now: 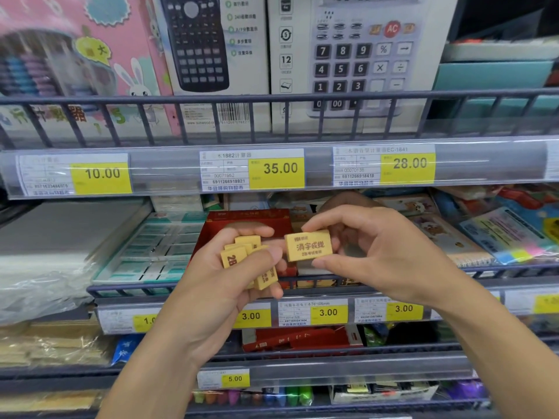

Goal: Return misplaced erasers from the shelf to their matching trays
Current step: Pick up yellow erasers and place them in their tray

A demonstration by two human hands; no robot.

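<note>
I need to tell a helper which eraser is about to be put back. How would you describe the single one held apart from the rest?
Find the yellow 35.00 price tag on the shelf rail; just below it are the person's two hands. The right hand pinches one yellow eraser by its top and bottom edges. Unlike the stack of erasers gripped in the left hand, it is alone, printed face toward the camera.
</note>
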